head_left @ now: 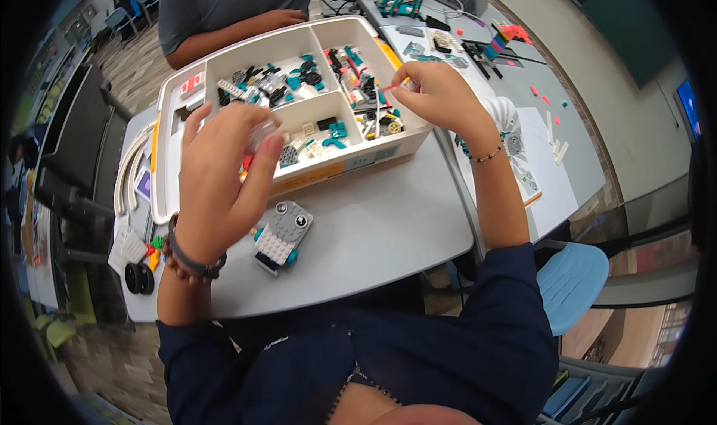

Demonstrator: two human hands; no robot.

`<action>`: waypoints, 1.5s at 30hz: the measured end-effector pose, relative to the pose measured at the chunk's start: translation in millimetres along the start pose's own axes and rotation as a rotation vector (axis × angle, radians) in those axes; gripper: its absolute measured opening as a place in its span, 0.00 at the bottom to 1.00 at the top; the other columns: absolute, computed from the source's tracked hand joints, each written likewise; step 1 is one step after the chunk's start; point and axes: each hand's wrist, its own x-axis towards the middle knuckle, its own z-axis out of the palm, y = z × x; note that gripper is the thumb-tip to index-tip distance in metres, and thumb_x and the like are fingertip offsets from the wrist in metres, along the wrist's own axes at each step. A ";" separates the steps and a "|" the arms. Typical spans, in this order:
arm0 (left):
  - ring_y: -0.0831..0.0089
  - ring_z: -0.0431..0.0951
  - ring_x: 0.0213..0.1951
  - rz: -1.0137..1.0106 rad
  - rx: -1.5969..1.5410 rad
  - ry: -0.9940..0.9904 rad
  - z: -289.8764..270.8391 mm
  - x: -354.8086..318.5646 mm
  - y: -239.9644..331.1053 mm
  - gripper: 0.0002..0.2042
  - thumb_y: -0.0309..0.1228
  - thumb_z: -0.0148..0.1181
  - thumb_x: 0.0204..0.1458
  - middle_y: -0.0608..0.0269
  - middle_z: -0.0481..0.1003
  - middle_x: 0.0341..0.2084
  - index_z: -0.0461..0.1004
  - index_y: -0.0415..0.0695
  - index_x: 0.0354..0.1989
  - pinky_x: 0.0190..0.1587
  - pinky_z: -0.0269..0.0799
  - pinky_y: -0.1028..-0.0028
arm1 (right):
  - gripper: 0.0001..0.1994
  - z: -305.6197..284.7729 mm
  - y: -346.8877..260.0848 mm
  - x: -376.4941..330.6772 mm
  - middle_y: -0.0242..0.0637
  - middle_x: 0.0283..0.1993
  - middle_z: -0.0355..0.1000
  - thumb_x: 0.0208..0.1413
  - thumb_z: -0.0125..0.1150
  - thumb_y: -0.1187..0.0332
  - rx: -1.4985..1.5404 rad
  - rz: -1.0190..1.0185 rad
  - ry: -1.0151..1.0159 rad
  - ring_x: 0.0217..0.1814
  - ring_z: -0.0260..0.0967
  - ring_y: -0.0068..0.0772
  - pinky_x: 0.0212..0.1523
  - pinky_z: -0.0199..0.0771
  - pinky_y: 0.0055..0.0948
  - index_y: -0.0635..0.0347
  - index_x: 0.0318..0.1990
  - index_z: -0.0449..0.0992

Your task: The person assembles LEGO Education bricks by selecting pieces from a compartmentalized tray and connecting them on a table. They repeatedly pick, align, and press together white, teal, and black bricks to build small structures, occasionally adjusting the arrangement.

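Note:
A white sorting tray with several compartments of building-brick pieces stands on the table before me. Over its near left part, my left hand curls its thumb and fingers round a clear, rounded plastic piece. At the tray's right side, my right hand pinches a thin red piece above the compartment of small red, white and black parts. Below the tray sits a small grey and white brick model with teal parts and two round eye-like pieces. Neither hand touches it.
Across the table a person in a grey shirt rests a forearm behind the tray. A booklet and loose bricks lie at right. Coloured pieces and a black round item lie at left. A blue chair stands at right.

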 end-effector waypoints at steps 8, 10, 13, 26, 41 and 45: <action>0.64 0.73 0.32 0.059 -0.126 -0.095 45.1 32.4 -6.6 0.08 0.33 0.54 0.52 0.60 0.73 0.27 0.73 0.43 0.35 0.43 0.60 0.67 | 0.12 -0.8 4.5 0.5 0.44 0.31 0.74 0.48 0.54 0.65 0.027 0.002 -0.132 0.34 0.72 0.39 0.38 0.70 0.32 0.59 0.39 0.76; 0.68 0.73 0.31 0.175 -0.077 -0.112 73.3 49.2 -12.8 0.10 0.35 0.55 0.52 0.62 0.73 0.30 0.74 0.44 0.38 0.45 0.60 0.68 | 0.13 2.3 3.4 -0.9 0.43 0.31 0.74 0.47 0.54 0.67 0.020 -0.023 -0.155 0.34 0.72 0.39 0.38 0.70 0.32 0.58 0.41 0.76; 0.68 0.75 0.36 0.163 0.040 -0.303 107.2 69.2 -20.0 0.11 0.36 0.55 0.52 0.64 0.74 0.31 0.74 0.47 0.41 0.46 0.60 0.65 | 0.15 9.3 6.6 -0.1 0.43 0.30 0.74 0.46 0.57 0.68 -0.010 -0.070 -0.189 0.34 0.72 0.39 0.38 0.71 0.33 0.58 0.44 0.75; 0.62 0.72 0.35 0.127 -0.048 -0.132 12.4 -0.3 -25.0 0.09 0.32 0.58 0.49 0.61 0.73 0.29 0.72 0.43 0.37 0.36 0.66 0.66 | 0.16 -11.3 -23.4 -14.2 0.42 0.43 0.73 0.50 0.58 0.68 0.079 -0.253 -0.019 0.45 0.69 0.35 0.49 0.66 0.31 0.61 0.48 0.74; 0.64 0.70 0.39 -0.035 0.036 -0.437 3.8 -135.8 -45.5 0.11 0.26 0.59 0.45 0.62 0.69 0.35 0.72 0.42 0.39 0.39 0.69 0.68 | 0.23 105.2 -136.6 -74.9 0.42 0.47 0.66 0.38 0.67 0.68 0.207 -0.679 -0.243 0.51 0.63 0.46 0.50 0.64 0.40 0.61 0.45 0.70; 0.64 0.70 0.36 0.054 -0.101 -0.431 7.3 -138.3 -54.0 0.09 0.29 0.60 0.44 0.62 0.68 0.32 0.71 0.42 0.33 0.38 0.69 0.67 | 0.29 119.1 -145.3 -79.5 0.40 0.48 0.65 0.37 0.68 0.55 0.121 -0.678 -0.248 0.55 0.60 0.44 0.55 0.57 0.47 0.60 0.46 0.69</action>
